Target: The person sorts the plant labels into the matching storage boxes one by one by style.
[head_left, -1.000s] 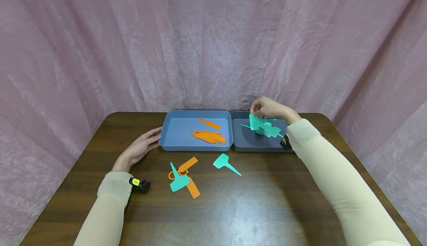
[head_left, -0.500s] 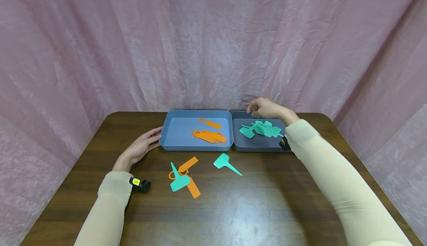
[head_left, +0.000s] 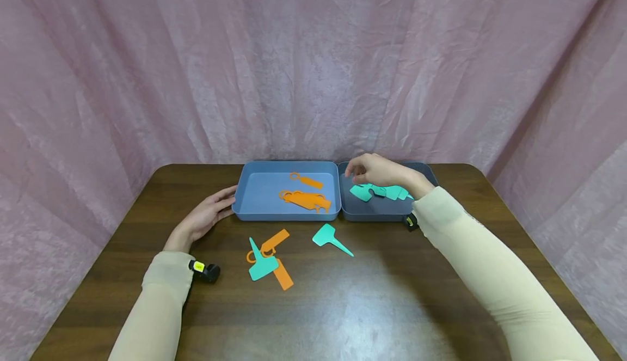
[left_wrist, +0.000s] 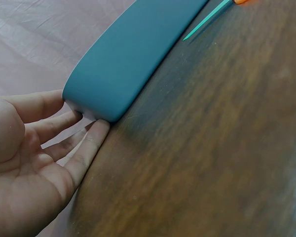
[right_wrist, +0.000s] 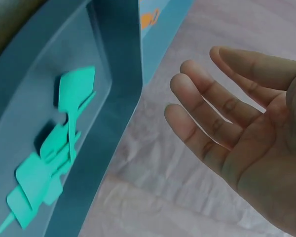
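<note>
My left hand [head_left: 208, 216] touches the left end of the blue tray [head_left: 259, 192]; in the left wrist view its extended fingertips [left_wrist: 96, 133] meet the tray's corner. Over the dark grey tray [head_left: 352, 214] hovers my right hand [head_left: 377, 170], its fingers loosely bent around nothing, as the right wrist view confirms. Beneath it lie several overlapping green plant labels [right_wrist: 34, 177], partly hidden in the head view. Several orange tags with rings [head_left: 306, 200] lie in the blue tray.
On the wooden table [head_left: 313, 306], one green plant label [head_left: 324, 236] lies before the trays. Another green label [head_left: 263, 267] overlaps orange tags [head_left: 283, 275] to its left. A pink curtain [head_left: 294, 67] hangs behind the table.
The right hand has let go of a green plant label, which now lies with the others in the grey tray. That hand has then moved left and toward the front. The left hand stays put.
</note>
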`<action>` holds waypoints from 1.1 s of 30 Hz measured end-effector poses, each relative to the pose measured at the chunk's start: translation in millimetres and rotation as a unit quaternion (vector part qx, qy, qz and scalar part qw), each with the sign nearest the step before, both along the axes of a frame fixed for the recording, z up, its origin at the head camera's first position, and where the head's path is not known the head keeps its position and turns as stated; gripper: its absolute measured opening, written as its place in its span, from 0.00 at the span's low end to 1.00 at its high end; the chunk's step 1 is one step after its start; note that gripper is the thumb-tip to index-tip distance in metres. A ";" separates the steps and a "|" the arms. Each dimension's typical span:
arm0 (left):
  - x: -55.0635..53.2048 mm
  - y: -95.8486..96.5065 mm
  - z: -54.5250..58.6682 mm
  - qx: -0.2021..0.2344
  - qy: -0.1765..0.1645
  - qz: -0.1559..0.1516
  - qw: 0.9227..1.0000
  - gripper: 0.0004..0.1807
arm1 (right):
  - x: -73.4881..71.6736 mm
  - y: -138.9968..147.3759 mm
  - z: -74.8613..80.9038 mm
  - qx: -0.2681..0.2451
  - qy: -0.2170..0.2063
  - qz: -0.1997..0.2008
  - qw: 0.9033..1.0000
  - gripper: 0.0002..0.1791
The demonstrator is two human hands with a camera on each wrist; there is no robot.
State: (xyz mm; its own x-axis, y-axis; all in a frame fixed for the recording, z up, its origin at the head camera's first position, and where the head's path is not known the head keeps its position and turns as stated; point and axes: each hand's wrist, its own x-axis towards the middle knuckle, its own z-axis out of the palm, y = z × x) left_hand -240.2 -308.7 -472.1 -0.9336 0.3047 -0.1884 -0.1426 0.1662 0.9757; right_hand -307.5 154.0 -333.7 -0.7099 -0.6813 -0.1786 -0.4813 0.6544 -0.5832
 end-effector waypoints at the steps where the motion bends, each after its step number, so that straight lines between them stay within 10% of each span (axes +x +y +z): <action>1: -0.1 -0.3 0.4 0.001 0.001 -0.001 1.000 0.34 | 2.6 -1.6 -0.5 -0.001 0.002 0.007 1.000 0.10; 33: 3.1 -2.0 3.8 0.003 0.000 -0.004 1.000 0.34 | 60.4 -42.7 -32.3 -0.006 -0.024 0.099 0.995 0.14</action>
State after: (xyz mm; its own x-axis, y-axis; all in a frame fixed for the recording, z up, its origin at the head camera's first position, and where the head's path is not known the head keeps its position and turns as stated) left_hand -237.1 -310.7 -468.2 -0.9311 0.3134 -0.1868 -0.1415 0.1618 0.9766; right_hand -247.1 111.3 -366.0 -0.5533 -0.8086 -0.2001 -0.5715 0.5433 -0.6151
